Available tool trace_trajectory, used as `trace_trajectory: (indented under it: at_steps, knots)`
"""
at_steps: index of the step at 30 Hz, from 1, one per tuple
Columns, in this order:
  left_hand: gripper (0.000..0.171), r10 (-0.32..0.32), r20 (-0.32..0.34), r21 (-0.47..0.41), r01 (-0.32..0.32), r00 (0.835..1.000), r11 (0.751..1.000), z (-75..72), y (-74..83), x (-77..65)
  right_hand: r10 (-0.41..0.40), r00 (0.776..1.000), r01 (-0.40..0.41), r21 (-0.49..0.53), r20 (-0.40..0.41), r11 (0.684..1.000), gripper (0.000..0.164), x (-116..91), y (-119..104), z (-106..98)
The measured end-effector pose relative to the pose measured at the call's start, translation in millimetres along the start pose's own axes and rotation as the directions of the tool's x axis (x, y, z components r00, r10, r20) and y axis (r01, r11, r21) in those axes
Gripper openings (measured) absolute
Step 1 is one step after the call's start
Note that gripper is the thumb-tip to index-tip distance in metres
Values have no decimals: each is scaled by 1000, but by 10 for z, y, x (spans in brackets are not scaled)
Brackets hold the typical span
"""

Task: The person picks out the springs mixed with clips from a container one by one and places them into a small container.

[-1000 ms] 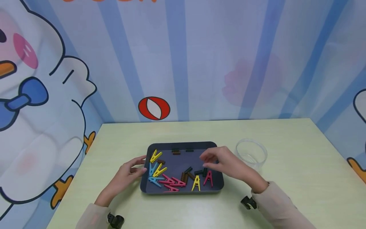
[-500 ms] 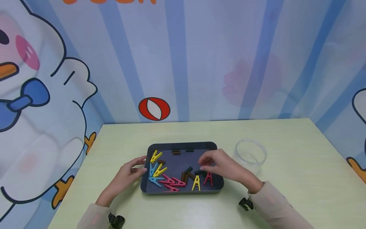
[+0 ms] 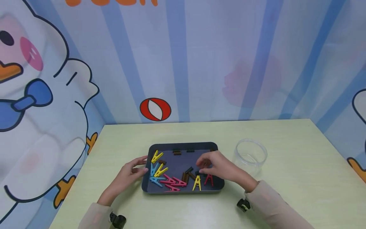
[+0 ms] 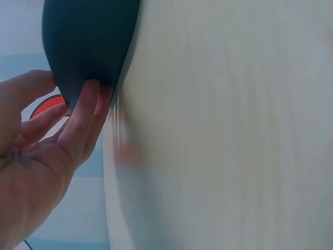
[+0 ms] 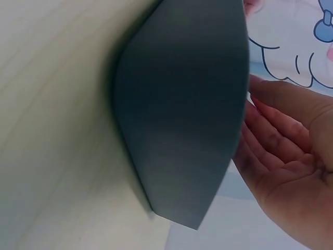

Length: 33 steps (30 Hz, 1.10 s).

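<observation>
Two hands attend the tray [image 3: 177, 192]: our left hand [image 3: 132, 170] lightly grips its left end, while our right hand [image 3: 215, 163] bends its fingers partway over the black spring [image 3: 197, 173] inside, just beyond the yellow clip [image 3: 197, 179]; we cannot tell whether it has hold of anything. We seem to be at the picking step, which would call for thumb and fingertip meeting squarely on one spring. Partly hidden, the black spring appears to lie left to right, matching the tray's long axis; the brown spring [image 3: 185, 177] nearby points toward us.
</observation>
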<state>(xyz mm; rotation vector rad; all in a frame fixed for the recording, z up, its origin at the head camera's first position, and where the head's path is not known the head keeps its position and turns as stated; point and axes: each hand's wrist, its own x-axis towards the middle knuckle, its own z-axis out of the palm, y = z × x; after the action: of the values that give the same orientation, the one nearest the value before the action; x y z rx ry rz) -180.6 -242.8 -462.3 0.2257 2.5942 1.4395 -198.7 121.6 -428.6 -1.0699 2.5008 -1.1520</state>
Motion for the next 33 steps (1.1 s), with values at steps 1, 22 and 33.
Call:
trace_trajectory:
  at_steps: [1,22,33]
  knots:
    - [53,-1,1,-4,1,1000,1000,0,-2,1,0,1000,0,-2,-2,1000,19,7,8,6]
    - [53,7,-5,-27,-8,1000,1000,7,-48,18,45,999,-44,44,-12,998,19,90,193,112]
    - [53,-11,-8,-27,10,1000,1000,9,-41,12,58,998,-58,26,-20,998,21,118,207,155]
